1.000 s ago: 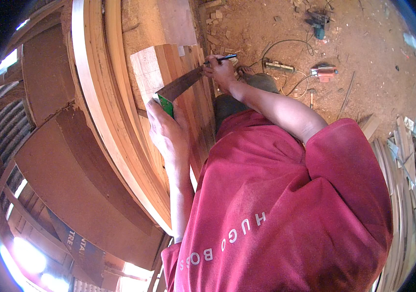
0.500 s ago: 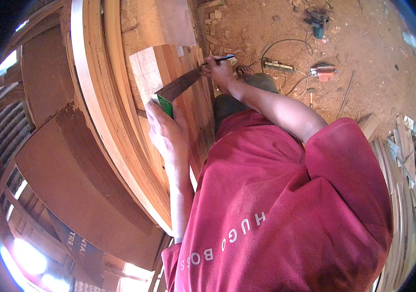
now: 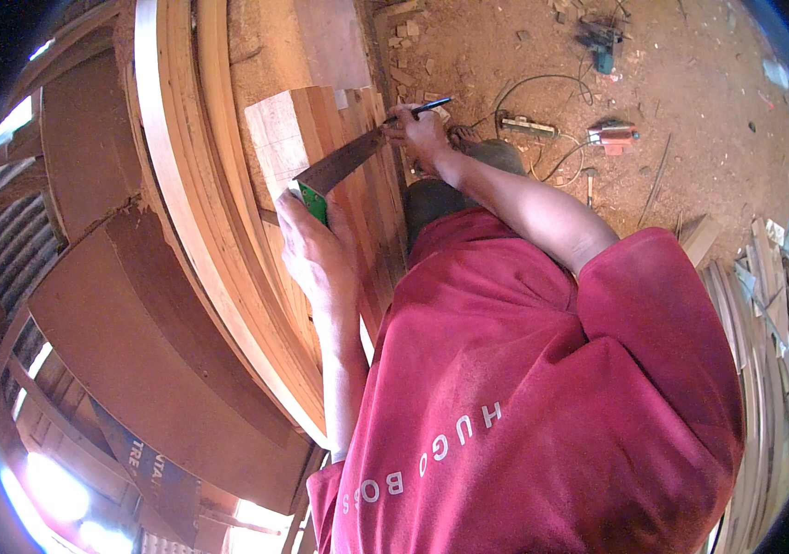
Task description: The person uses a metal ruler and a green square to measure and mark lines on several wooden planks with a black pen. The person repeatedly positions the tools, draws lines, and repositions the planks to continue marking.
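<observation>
Fingers (image 3: 290, 210) of the left hand (image 3: 320, 254) clasp the green handle (image 3: 312, 198) of a try square (image 3: 343, 162), whose flat, dark blade lies toward two o'clock across a row of wooden boards (image 3: 316, 115). Near the blade's far end the right hand (image 3: 420, 138) pinches a slender, dark pen (image 3: 433, 105), its outer end aimed at two o'clock. The boards are straight-edged; the leftmost has a pale face with faint lines. Soft folds of a red shirt (image 3: 542, 369) fill five o'clock. Long planks (image 3: 177, 138), curved in this view, run through ten o'clock. Sawdust coats the floor (image 3: 699, 111), where an orange power tool (image 3: 612, 137) lies at two o'clock; thin wood strips (image 3: 754, 323) are heaped at three. Compared with half a second ago, the pen's outer end sits slightly higher, its tilt steeper; the left hand and try square keep their places.
</observation>
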`<state>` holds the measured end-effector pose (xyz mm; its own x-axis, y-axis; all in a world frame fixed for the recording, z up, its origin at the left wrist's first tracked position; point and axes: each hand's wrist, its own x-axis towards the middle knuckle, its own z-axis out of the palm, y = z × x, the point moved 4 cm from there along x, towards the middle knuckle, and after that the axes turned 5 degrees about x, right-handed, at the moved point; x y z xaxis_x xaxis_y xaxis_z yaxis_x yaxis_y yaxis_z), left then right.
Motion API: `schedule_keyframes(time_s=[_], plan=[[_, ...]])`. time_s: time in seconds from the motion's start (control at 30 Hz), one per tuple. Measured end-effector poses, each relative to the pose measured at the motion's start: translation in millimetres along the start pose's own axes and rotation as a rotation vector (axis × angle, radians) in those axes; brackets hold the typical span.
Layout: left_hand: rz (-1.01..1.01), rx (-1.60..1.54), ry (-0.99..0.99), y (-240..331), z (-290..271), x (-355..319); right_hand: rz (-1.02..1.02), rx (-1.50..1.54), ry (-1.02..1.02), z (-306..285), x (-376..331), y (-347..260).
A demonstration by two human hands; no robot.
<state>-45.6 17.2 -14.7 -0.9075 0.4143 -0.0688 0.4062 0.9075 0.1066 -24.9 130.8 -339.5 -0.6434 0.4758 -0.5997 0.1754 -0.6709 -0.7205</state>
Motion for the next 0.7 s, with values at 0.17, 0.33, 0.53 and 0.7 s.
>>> schedule_keyframes(time_s=[0.17, 0.33, 0.53, 0.7], plan=[[-0.002, 0.007, -0.01, 3, -1, 1, 0.024, 0.009, 0.029, 4, -3, -4], [0.034, 0.013, 0.029, 5, -3, 1, -0.046, -0.094, 0.016, 9, -9, -9], [0.052, 0.043, 0.039, 2, 0, 0, -0.016, -0.03, -0.041, 19, -34, -25], [0.064, 0.03, 0.042, 3, 0, 0, -0.077, -0.012, -0.067, 29, -54, -53]])
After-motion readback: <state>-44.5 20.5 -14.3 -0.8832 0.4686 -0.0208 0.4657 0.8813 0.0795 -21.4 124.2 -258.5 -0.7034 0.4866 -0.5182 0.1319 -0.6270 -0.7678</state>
